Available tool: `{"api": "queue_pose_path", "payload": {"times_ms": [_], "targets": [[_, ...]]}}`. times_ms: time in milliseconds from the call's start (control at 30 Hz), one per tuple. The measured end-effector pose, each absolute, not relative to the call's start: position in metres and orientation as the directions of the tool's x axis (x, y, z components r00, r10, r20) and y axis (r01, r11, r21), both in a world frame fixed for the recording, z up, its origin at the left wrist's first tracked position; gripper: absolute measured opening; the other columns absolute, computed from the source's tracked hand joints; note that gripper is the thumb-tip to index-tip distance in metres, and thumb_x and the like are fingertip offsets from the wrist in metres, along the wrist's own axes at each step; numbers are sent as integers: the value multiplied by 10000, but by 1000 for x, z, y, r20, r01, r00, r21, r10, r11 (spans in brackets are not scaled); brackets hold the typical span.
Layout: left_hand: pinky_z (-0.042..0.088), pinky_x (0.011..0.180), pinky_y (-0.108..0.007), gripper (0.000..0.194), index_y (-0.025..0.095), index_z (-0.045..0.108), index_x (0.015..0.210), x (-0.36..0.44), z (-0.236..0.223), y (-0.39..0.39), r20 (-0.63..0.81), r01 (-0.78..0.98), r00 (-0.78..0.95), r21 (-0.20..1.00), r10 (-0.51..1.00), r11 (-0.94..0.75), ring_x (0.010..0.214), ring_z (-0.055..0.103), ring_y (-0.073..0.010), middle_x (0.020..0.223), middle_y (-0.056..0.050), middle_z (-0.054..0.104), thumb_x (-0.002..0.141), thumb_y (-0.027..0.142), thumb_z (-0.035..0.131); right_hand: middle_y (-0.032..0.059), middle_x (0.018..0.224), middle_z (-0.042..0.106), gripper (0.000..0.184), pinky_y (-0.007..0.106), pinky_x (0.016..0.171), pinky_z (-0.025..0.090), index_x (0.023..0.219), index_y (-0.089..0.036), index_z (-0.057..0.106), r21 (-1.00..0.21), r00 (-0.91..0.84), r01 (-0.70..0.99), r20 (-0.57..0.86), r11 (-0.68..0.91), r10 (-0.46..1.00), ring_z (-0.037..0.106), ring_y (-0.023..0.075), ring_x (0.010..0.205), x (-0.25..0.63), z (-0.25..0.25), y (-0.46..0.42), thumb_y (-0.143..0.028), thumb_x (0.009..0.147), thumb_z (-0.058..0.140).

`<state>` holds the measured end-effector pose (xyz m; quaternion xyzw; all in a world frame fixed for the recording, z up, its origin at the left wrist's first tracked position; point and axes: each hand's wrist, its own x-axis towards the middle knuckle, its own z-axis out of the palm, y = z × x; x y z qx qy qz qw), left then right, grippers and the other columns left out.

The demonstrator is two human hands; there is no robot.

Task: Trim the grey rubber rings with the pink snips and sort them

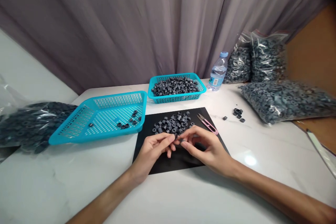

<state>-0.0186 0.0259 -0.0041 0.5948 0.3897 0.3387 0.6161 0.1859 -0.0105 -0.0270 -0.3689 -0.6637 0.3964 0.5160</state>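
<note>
Over the black mat (157,164), my left hand (154,147) pinches a small dark ring (176,135) between thumb and fingers. Close beside it, my right hand (207,147) has thumb and forefinger pressed together at the ring's side; a dark bit shows at its fingertips, too small to name. Just beyond both hands lies a heap of dark grey rings (172,123), short and thick with a hole through each. Pink thread snips (210,126) rest on the mat's right side, blades pointing away.
A large blue basket (97,136) with several rings stands left; a smaller blue basket (177,98) full of rings stands behind. A water bottle (218,73), bulging ring bags (288,99) and loose rings (238,112) are right. Another bag (39,122) lies far left.
</note>
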Motion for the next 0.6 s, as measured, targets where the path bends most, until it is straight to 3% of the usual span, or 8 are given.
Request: {"api": "queue_pose_path", "payload": {"times_ms": [167, 600], "targets": [[438, 616, -247, 325, 132, 795, 829, -17, -3, 25, -136, -2, 480, 988, 867, 156, 677, 539, -137, 721, -51, 657, 920, 425, 690, 49, 935, 651, 235, 313, 716, 558, 1182, -212, 672, -901, -207, 108, 393, 420, 896, 617, 161, 811, 187, -29, -11, -325, 983, 620], [439, 624, -265, 315, 152, 757, 761, -17, -4, 24, -107, 72, 466, 994, 878, 83, 635, 523, -138, 675, -23, 628, 903, 426, 694, 27, 906, 634, 215, 297, 705, 564, 1150, -215, 625, -919, -179, 47, 379, 393, 908, 620, 147, 802, 186, -28, -11, -325, 966, 645]]}}
